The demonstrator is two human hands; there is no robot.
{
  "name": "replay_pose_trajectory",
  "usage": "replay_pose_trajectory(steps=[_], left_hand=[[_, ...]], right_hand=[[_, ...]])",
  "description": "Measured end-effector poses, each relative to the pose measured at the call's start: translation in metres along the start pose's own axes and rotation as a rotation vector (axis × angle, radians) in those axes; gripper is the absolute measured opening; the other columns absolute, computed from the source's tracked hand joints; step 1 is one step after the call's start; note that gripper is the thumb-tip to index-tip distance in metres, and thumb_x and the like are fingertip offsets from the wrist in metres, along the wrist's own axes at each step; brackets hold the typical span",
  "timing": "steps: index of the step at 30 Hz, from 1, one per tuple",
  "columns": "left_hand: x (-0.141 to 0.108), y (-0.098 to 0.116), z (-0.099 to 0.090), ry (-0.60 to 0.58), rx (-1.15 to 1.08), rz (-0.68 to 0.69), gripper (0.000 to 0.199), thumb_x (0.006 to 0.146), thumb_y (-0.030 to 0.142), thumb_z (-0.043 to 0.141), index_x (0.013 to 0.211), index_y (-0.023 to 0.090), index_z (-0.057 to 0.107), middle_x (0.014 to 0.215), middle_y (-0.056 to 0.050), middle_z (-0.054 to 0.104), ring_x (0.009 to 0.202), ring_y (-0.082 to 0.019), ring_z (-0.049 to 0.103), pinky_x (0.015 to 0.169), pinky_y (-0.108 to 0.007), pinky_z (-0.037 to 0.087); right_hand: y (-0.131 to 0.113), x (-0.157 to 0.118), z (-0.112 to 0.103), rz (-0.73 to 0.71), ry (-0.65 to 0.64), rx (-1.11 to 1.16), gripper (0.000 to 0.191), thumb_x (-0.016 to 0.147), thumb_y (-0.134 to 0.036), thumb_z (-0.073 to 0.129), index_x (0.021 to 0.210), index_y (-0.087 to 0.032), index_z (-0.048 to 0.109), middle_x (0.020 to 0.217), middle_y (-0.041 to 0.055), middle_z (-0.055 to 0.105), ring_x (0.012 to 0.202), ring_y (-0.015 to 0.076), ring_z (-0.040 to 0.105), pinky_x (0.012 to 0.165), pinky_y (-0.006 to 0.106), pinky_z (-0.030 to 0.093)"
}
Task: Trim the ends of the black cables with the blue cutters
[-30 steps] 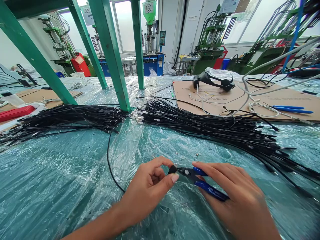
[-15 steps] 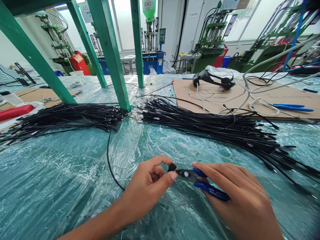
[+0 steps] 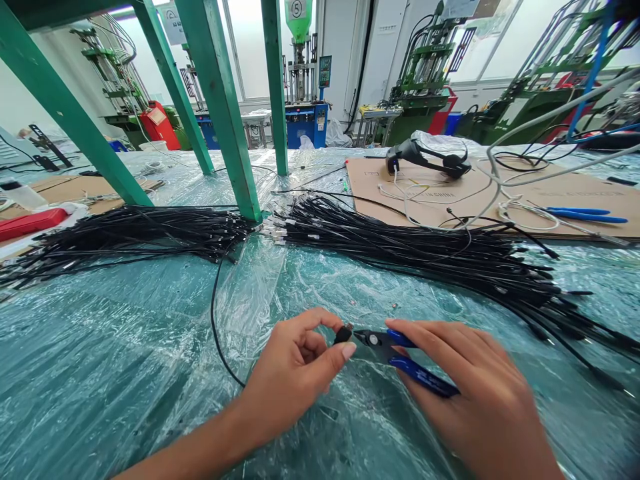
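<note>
My left hand (image 3: 295, 370) pinches a small black cable connector (image 3: 343, 334) between thumb and forefinger, its metal tip pointing up. A black cable (image 3: 215, 320) runs from behind this hand up to the left bundle. Around blue-handled cutters (image 3: 420, 373) my right hand (image 3: 480, 393) is wrapped, with the dark jaws close beside the connector's tip. Whether the jaws touch it cannot be made out. Beyond my hands lie a left bundle of black cables (image 3: 145, 233) and a right bundle (image 3: 415, 247).
Green metal posts (image 3: 225, 113) rise from the film-covered table (image 3: 150, 347). Cardboard (image 3: 575, 193) at the right bears a black headset (image 3: 425, 159), white cables and blue-handled pliers (image 3: 587, 215). A red object (image 3: 33, 223) lies at far left. Machines stand behind.
The cutters' jaws have shifted slightly up, from the connector's lower side to near its metal tip. My right hand has moved slightly up and left; the left has barely moved.
</note>
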State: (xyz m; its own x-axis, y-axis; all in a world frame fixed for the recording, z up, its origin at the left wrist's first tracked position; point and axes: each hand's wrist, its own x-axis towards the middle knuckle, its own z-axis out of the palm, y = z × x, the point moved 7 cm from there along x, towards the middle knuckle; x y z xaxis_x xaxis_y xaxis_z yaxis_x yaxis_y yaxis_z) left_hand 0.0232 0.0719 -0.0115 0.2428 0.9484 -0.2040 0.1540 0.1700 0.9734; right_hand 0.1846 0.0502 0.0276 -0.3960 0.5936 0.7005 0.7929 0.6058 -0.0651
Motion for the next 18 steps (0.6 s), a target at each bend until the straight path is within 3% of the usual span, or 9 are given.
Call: replay_pose_trajectory(steps=[18], left_hand=[[-0.0005, -0.0011, 0.0002, -0.009, 0.009, 0.001, 0.020, 0.085, 0.040, 0.061, 0.088, 0.021, 0.059, 0.048, 0.010, 0.036, 0.044, -0.008, 0.033, 0.044, -0.020, 0.029]], right_hand=[[-0.0024, 0.0015, -0.0006, -0.018, 0.005, 0.006, 0.020, 0.090, -0.014, 0.048, 0.103, -0.018, 0.063, 0.084, 0.0017, 0.068, 0.076, 0.0146, 0.061, 0.075, 0.029, 0.042]])
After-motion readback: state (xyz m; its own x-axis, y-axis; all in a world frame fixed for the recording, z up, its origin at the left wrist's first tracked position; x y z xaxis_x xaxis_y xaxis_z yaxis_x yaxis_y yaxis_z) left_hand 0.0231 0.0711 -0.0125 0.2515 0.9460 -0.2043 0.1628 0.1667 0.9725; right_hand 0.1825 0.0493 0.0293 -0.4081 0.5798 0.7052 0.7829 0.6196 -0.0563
